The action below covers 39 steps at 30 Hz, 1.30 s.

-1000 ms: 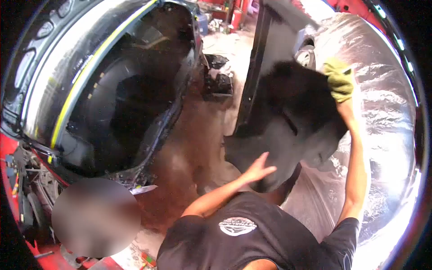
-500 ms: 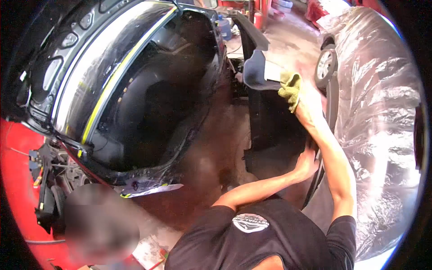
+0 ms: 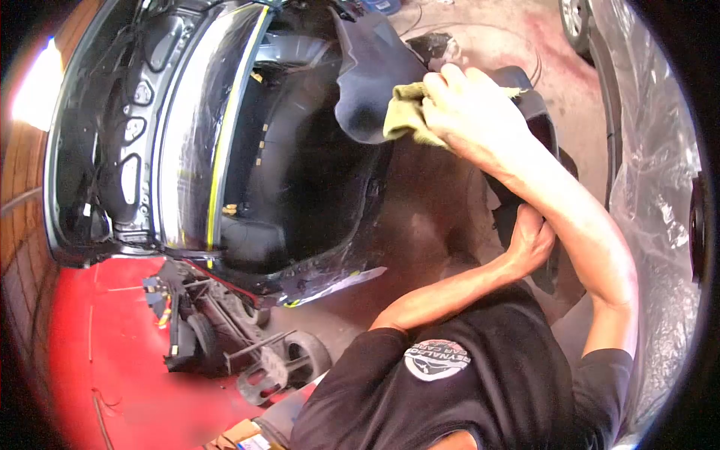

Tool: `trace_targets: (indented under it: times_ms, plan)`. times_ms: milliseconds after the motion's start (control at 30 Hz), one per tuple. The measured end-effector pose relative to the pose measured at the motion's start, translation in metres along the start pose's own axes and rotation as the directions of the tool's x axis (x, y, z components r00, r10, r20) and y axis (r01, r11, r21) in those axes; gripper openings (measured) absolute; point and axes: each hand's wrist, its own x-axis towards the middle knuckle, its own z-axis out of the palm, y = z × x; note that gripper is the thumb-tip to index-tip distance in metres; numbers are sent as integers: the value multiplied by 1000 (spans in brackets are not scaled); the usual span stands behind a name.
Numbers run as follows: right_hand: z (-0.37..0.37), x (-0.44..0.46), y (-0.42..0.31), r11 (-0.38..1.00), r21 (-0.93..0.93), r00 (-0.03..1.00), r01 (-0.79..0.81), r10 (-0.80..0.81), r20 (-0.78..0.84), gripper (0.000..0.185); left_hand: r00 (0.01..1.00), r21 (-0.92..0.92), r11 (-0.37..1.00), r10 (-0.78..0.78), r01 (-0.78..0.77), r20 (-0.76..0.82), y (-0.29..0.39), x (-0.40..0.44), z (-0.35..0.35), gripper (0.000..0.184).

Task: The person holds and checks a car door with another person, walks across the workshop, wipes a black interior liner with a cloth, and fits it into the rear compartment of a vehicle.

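Observation:
My right hand (image 3: 476, 112) reaches forward past the left one, its fingers closed on a yellow-green cloth (image 3: 409, 116). The cloth and hand are against a dark grey molded panel (image 3: 367, 82), whose rounded part extends toward the open car compartment. Lower and nearer my body, my left hand (image 3: 531, 240) is closed around what looks like the panel's edge, under my right forearm. My arms hide part of the panel.
On the left is a dark car body with a raised lid (image 3: 135, 127) and open compartment (image 3: 300, 187). A metal assembly with wheels (image 3: 262, 360) lies at the lower left. Plastic sheeting (image 3: 660, 225) covers a vehicle at the right, near a wheel (image 3: 576, 22).
The panel has turned and swung left, toward the open compartment. My right hand has moved left with the cloth. My left hand went from open to closed at the panel's edge, and the view has shifted.

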Motion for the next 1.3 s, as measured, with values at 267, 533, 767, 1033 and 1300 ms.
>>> trace_targets:
  times_ms: [267, 533, 767, 1033, 1300]
  plan:
    - [-47, -29, 25, 926, 373, 964, -50, 143, -226, 29, 990, 249, 968, 76, -44, -121, 16, -20, 12, 30]
    - [-85, -199, 125, 721, 355, 647, -595, 692, -319, 28, 990, -63, 997, -56, 48, -131, 34, -17, 2, 41]
    - [-39, -325, 71, 23, 483, 242, -875, 886, 396, 25, 988, -115, 989, -108, 94, -113, 41, -22, 13, 41]
    - [-70, -318, -4, 221, 547, 479, -807, 787, 388, 29, 988, -138, 990, -21, 0, -151, 43, -11, 22, 51]
    - [-56, -392, -9, 334, 371, 463, -867, 814, 349, 18, 968, -268, 963, -33, -37, -250, 66, 6, 1, 47]
